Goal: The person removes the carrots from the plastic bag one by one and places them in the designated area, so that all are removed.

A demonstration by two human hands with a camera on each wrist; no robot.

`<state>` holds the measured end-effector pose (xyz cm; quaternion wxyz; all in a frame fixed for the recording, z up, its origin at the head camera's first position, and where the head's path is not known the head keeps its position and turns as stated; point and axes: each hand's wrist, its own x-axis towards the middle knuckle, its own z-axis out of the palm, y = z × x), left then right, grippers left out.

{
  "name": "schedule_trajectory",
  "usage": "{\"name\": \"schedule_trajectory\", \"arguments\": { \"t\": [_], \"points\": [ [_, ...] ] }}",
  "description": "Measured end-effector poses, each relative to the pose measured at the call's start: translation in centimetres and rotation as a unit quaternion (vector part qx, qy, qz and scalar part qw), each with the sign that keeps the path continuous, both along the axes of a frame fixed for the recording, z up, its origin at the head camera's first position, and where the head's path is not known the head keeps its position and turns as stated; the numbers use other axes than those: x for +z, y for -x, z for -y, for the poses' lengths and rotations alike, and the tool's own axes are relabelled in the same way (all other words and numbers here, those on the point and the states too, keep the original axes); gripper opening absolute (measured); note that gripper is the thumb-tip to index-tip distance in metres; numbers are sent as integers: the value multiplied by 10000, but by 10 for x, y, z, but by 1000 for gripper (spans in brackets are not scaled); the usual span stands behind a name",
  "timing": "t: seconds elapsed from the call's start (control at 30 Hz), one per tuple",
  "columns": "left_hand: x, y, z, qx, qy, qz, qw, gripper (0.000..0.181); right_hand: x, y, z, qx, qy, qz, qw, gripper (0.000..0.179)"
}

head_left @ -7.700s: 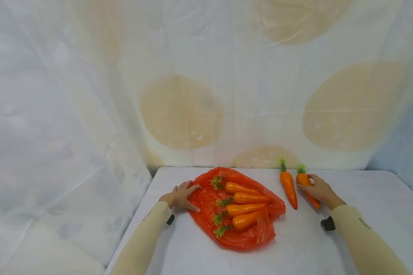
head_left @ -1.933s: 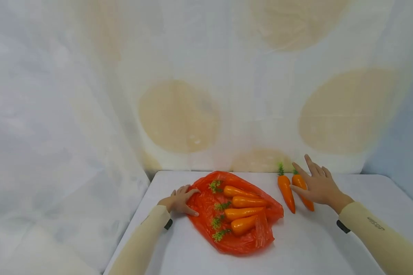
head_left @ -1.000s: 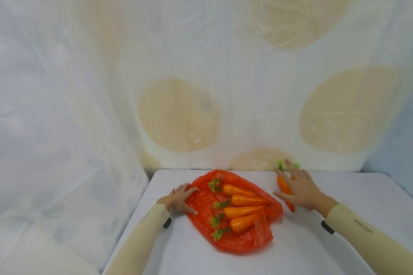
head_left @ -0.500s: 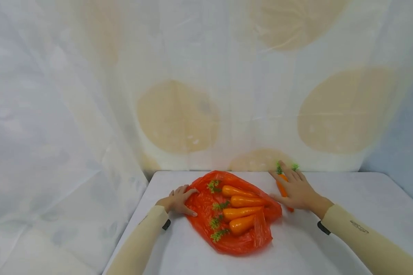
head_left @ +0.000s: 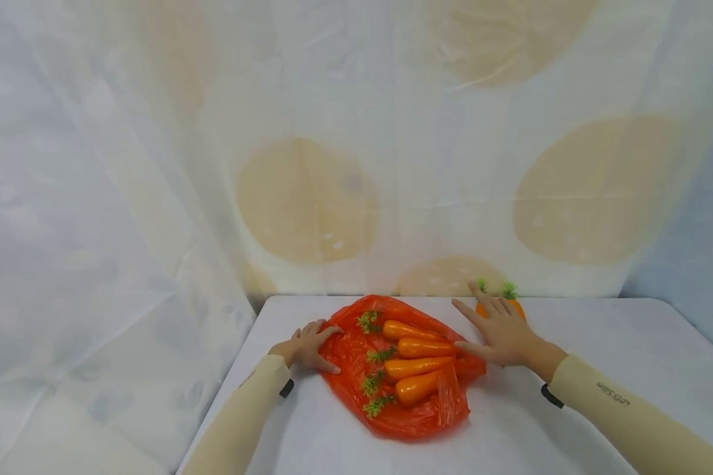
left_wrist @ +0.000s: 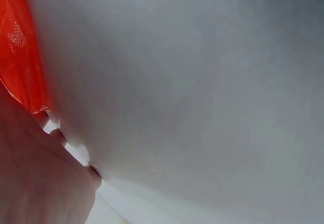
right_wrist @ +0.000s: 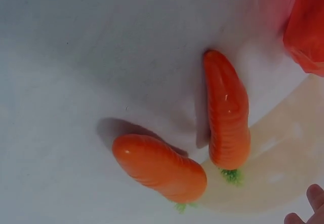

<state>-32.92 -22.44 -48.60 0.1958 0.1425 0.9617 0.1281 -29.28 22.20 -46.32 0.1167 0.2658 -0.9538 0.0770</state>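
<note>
A red plastic bag (head_left: 356, 343) lies spread on the white table, with several orange carrots (head_left: 418, 366) with green tops resting on it in a row. My left hand (head_left: 310, 347) rests on the bag's left edge, thumb apart from the fingers; the left wrist view shows its fingertips down by the table beside the red plastic (left_wrist: 20, 51). My right hand (head_left: 505, 333) has its fingers spread, the thumb overlapping the bag's right end in the head view. Behind it, partly hidden, lie two loose carrots, a left carrot (right_wrist: 227, 112) and a right carrot (right_wrist: 159, 168), neither held.
The white table (head_left: 606, 343) ends at the back against a pale hanging sheet (head_left: 445, 165) with tan round patches. Another pale sheet (head_left: 95, 264) hangs along the left side. The loose carrots lie near the table's back edge.
My right hand, earlier round the right loose carrot, has let go and moved left with fingers spread, over the loose carrots to the bag's right end. My left hand has stayed put.
</note>
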Motion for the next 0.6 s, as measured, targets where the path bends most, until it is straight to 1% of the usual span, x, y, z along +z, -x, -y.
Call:
{"name": "schedule_trajectory", "arguments": {
  "t": [0.13, 0.27, 0.4, 0.47, 0.6],
  "points": [
    [-2, 3, -1, -53, 43, -60, 10000, 93, 2, -2, 2, 0, -14, 108, 9999, 85],
    [-5, 7, -2, -109, 71, -121, 9998, 93, 3, -4, 4, -21, -77, 72, 9999, 85],
    [-8, 8, -2, -45, 122, -76, 9999, 93, 4, -8, 8, 29, -76, 116, 9999, 85],
    [-8, 8, -2, -32, 145, -73, 9999, 93, 7, -11, 11, 55, -54, 165, 9998, 85],
    [-3, 6, -2, -50, 101, -77, 9999, 92, 11, -15, 19, 153, -80, 191, 9997, 85]
  ]
}}
